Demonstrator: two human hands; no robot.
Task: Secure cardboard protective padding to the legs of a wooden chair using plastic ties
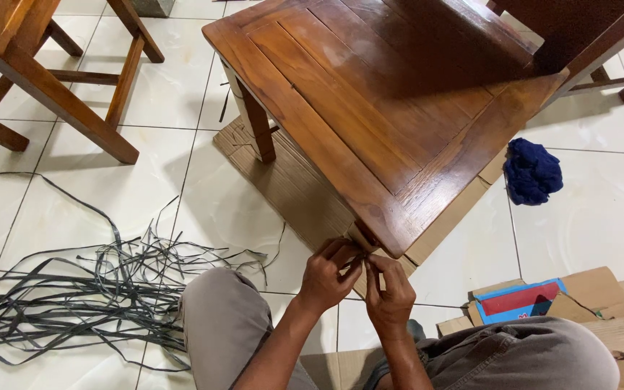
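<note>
Head view: a wooden chair [384, 108] is seen from above, seat of dark brown planks set in a lighter reddish frame, glossy finish, grain visible. The chair is stood on flattened cardboard [290, 188] laid over white floor tiles.

Both hands are held at the near corner of the chair seat, just under its edge. The left hand [330, 278] is curled, fingers pinched together on something thin at the corner; what is pinched cannot be made out clearly, possibly a dark strip. The right hand [390, 292] is set just beside it, fingers also closed in a pinch toward the same spot, fingertips of the two hands nearly touching. The contents of the right grip cannot be told.

Left of the chair, a loose tangle of thin dark strips [88, 289] is spread over the tiles, reaching up to the person's left knee. Right of the chair, a crumpled blue cloth [532, 170] is lying on the floor. Below that, near the right knee, torn cardboard pieces with a blue and red box [518, 300] are piled. Another wooden chair [37, 72] is seen further left, well apart.
</note>
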